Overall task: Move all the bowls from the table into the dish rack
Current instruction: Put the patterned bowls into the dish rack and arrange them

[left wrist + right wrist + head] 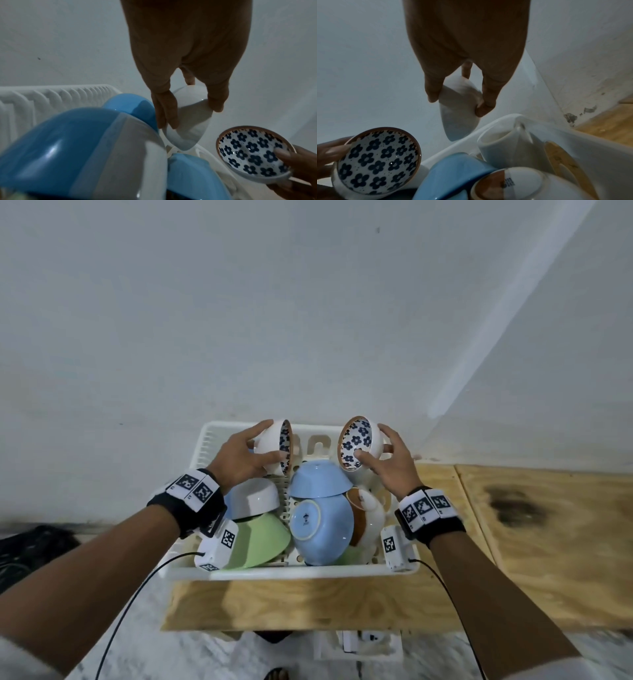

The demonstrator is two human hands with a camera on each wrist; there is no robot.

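Note:
Two small white bowls with blue flowers inside hang over the far end of the white dish rack (291,573). My left hand (275,440) grips the left flowered bowl (285,445), tipped on edge with its mouth facing right. My right hand (371,441) grips the right flowered bowl (356,440), its mouth turned left and toward me. In the left wrist view my left hand (190,111) pinches its bowl (188,132) by the outside. The right wrist view shows my right hand (459,101) around its bowl (458,124).
The rack holds several upturned bowls: two blue bowls (320,481) (325,529), a green bowl (263,539), a grey-white bowl (255,498) and a brown-and-white bowl (368,508). It stands on a plywood table (308,601) against the wall. A dark stain (513,505) marks the board at right.

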